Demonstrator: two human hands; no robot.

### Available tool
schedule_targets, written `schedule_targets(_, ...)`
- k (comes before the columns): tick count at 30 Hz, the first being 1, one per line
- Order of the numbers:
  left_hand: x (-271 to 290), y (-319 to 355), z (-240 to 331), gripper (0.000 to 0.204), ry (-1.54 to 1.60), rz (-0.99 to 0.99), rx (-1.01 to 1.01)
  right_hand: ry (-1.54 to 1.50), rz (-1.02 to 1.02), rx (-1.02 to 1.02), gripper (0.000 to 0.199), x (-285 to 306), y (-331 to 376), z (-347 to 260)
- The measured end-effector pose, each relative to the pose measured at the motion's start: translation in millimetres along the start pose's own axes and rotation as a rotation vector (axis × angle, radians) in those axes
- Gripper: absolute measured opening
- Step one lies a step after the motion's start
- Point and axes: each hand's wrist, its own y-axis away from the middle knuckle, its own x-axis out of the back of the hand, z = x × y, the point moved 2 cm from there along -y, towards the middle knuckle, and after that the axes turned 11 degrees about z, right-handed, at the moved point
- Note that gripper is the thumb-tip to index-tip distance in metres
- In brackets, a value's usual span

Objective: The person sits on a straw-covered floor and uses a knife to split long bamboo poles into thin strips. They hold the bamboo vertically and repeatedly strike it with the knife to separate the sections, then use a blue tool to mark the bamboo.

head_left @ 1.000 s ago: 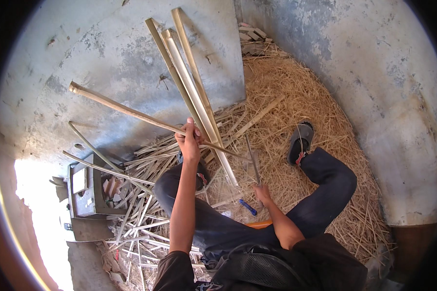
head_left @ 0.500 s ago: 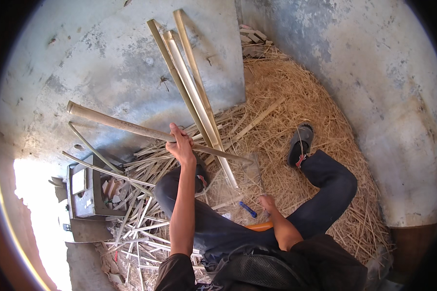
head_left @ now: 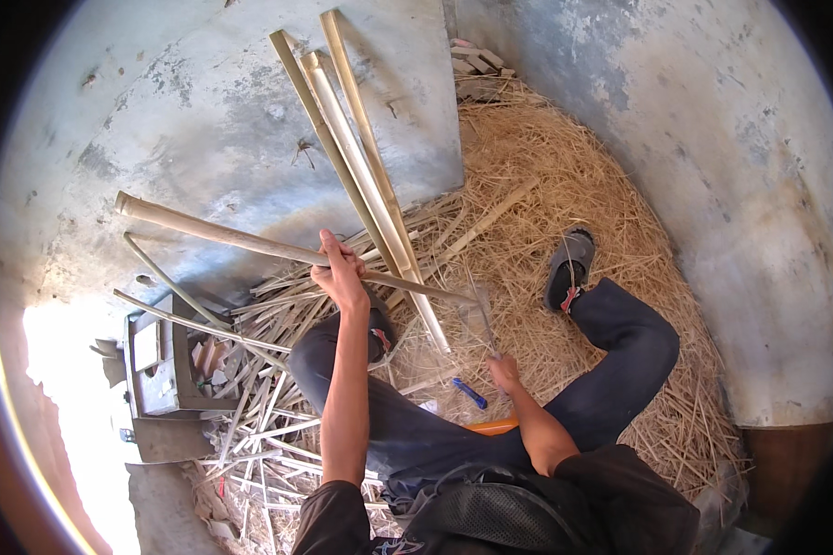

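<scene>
My left hand (head_left: 342,273) is closed round a long split bamboo pole (head_left: 204,225), which slants from the upper left down to the middle. In my right hand (head_left: 503,372) is the handle of a knife (head_left: 489,330). Its narrow grey blade points away from me and meets or crosses the near end of the pole; I cannot tell whether it cuts in. Fine pale fibres stick up around the blade. A blue cutter-like tool (head_left: 470,393) lies on the ground just left of my right hand.
Several split bamboo lengths (head_left: 352,148) lean on the grey wall ahead. Cut strips (head_left: 278,407) lie heaped at left beside an open box (head_left: 162,361) of scraps. Shavings (head_left: 518,166) cover the ground around my shoes (head_left: 572,268). An orange thing (head_left: 492,426) shows under my leg.
My right hand has moved forward with the knife, away from my body. My left hand keeps its grip on the bamboo pole, nearly still. The whole view has shifted slightly.
</scene>
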Motion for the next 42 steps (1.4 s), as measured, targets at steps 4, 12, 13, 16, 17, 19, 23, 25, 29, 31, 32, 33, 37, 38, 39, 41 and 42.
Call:
schedule_targets(4,-0.8,2.4,-1.9,0.053,-0.013,0.006,-0.02,0.068,0.066,0.064,0.031,-3.0,7.2,-6.9)
schedule_targets(12,2.2,2.0,-1.1,0.053,-0.013,0.027,-0.026,0.118,0.055,0.16,0.043,-1.1,-7.6,16.7)
schedule_targets(13,1.2,1.3,0.0,0.053,-0.007,0.028,-0.029,0.075,0.052,0.135,0.034,-1.9,-10.5,18.5)
schedule_targets(16,0.9,1.9,-1.7,0.052,-0.008,0.014,-0.017,-0.063,0.03,0.017,0.022,-9.7,-26.0,42.6)
schedule_targets(17,1.5,0.4,-1.4,0.052,-0.005,0.008,-0.009,-0.115,0.007,-0.052,0.027,-6.9,-15.0,39.0)
schedule_targets(19,5.4,-3.0,-4.1,0.049,0.042,-0.047,0.014,-0.101,-0.014,-0.09,0.031,-2.1,-8.8,29.5)
schedule_targets(23,7.8,-1.2,-5.3,0.038,0.089,-0.203,0.041,-0.049,0.048,-0.018,0.031,0.8,-20.2,36.6)
schedule_targets(25,2.3,4.9,-0.3,0.022,0.155,-0.313,0.077,-0.09,0.056,0.017,0.031,-5.0,-26.4,31.4)
schedule_targets(29,-0.4,12.4,-1.1,0.017,0.207,-0.444,0.134,-0.122,0.02,-0.013,0.029,-8.6,-26.4,20.4)
schedule_targets(31,3.8,13.7,-9.0,0.018,0.207,-0.486,0.133,-0.128,-0.004,-0.028,0.029,-9.1,-27.6,24.3)
schedule_targets(32,6.3,14.4,-11.6,0.019,0.217,-0.488,0.115,-0.116,-0.037,-0.016,0.029,-9.1,-18.9,15.0)
schedule_targets(33,4.0,16.7,-12.4,0.021,0.233,-0.494,0.103,-0.106,-0.061,-0.004,0.029,-10.6,-16.1,9.6)
schedule_targets(37,-2.2,25.6,-17.5,0.027,0.24,-0.281,0.022,-0.203,0.068,0.237,0.02,-29.6,-10.7,-11.9)
schedule_targets(38,-5.3,30.0,-14.4,0.028,0.193,-0.232,-0.007,-0.226,0.05,0.248,0.02,-33.8,-12.0,-18.9)
schedule_targets(39,-8.7,35.1,-12.2,0.029,0.178,-0.227,-0.021,-0.248,0.033,0.26,0.021,-36.5,-10.7,-23.1)
schedule_targets(41,-13.9,43.9,-9.9,0.03,0.149,-0.218,-0.054,-0.187,0.078,0.276,0.022,-35.5,0.1,-23.2)
schedule_targets(42,-15.9,47.1,-10.2,0.031,0.137,-0.228,-0.059,-0.156,0.099,0.285,0.022,-33.7,5.7,-23.4)
